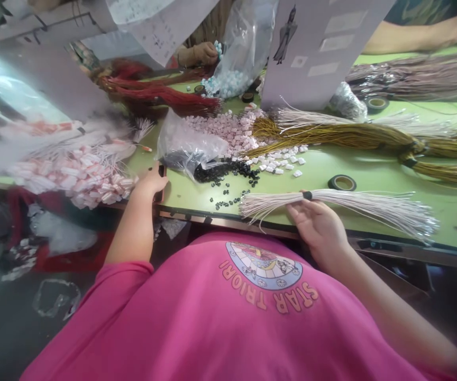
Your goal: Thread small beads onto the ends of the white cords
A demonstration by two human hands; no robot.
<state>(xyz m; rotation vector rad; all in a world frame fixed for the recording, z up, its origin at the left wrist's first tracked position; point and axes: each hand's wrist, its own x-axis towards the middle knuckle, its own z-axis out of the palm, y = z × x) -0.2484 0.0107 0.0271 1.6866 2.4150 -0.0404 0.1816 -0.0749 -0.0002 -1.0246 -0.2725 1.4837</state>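
Note:
On the left, my left hand (152, 182) is closed on a slim dark object with a reddish edge (161, 184), which looks like a phone, at the table's front edge. My right hand (319, 222) holds a bundle of white wires (363, 203) by its middle, where black tape binds it; some fingers are hidden by the wires. The bundle lies along the front edge, its silvery tips fanning out to the right. Small black connector pieces (228, 172) are scattered between my hands. Behind them spreads a heap of white plastic connectors (236, 129), with a clear plastic bag (184, 140) beside it.
A roll of black tape (342, 183) lies behind the white bundle. Olive-yellow wires (343, 132) stretch across the right, dark red wires (161, 95) across the back. White-and-orange connectors (78, 174) pile up at left. A purple-grey panel (303, 53) stands behind; a co-worker's hand (204, 54) shows beyond.

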